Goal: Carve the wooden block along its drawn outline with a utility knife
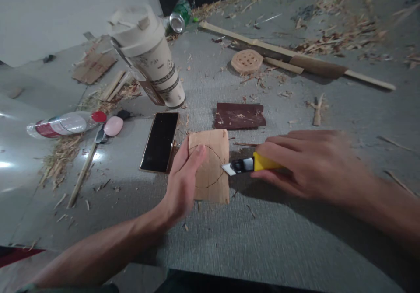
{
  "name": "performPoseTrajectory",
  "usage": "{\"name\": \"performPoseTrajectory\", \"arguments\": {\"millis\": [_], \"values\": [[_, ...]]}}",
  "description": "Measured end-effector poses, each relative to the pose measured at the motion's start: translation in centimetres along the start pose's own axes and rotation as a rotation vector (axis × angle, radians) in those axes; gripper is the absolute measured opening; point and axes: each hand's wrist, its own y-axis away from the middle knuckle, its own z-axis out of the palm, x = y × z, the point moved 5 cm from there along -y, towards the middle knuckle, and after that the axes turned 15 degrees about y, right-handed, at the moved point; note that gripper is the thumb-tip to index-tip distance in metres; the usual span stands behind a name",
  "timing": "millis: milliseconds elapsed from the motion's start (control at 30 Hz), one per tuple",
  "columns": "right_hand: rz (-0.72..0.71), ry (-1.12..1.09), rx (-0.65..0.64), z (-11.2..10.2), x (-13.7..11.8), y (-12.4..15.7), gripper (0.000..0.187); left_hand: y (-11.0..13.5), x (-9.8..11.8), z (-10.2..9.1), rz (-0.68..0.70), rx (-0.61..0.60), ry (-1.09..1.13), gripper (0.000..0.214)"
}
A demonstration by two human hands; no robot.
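A small flat wooden board (211,170) with a dark circle drawn on it is gripped at its left edge by my left hand (185,179), the thumb pressed on its face. My right hand (292,162) is closed around a yellow utility knife (264,161). The knife's blade tip meets or hovers just over the board's right side by the drawn line; contact is hard to tell. Behind the board lies a dark red-brown sheet of sandpaper (240,115), dusted with shavings. A black phone (160,142) rests left of my left hand.
A patterned travel cup (160,65) stands behind the phone. Farther back lie a green can (180,15), a carved wooden disc (246,61) and a long wooden strip (243,37). At left are a plastic bottle (68,123), a pink oval object (113,126) and a stick (82,175). Shavings litter the table.
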Motion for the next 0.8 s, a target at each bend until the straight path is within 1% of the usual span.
{"name": "performPoseTrajectory", "arguments": {"millis": [100,167,233,300,367,467,533,633,800], "values": [[0.197,0.134,0.051,0.0,2.8,0.4,0.050,0.7,-0.1,0.6,-0.040,-0.079,-0.031,0.031],[0.330,0.181,0.083,-0.1,4.9,0.8,0.052,1.1,-0.3,0.9,-0.074,-0.128,-0.020,0.030],[0.355,0.178,0.088,-0.1,5.9,0.9,0.050,1.0,-0.5,0.7,-0.080,-0.110,0.001,0.030],[0.296,0.130,0.069,0.1,5.6,0.8,0.049,0.6,-0.5,0.2,-0.049,-0.037,0.021,0.033],[0.181,0.057,0.025,0.4,4.0,0.6,0.049,0.0,-0.4,-0.2,-0.015,0.027,0.052,0.038],[0.005,-0.080,-0.044,0.7,1.0,0.3,0.046,-0.6,-0.3,-0.4,0.016,0.055,0.118,0.041],[-0.066,-0.176,-0.075,0.6,-0.4,0.1,0.044,-0.7,-0.3,-0.3,0.017,0.054,0.147,0.043],[-0.092,-0.247,-0.095,0.5,-1.0,-0.2,0.042,-0.6,-0.4,-0.2,0.015,0.046,0.156,0.045],[-0.091,-0.244,-0.094,0.6,-0.8,-0.2,0.040,-0.7,-0.3,-0.1,0.037,0.022,0.122,0.041]]}}
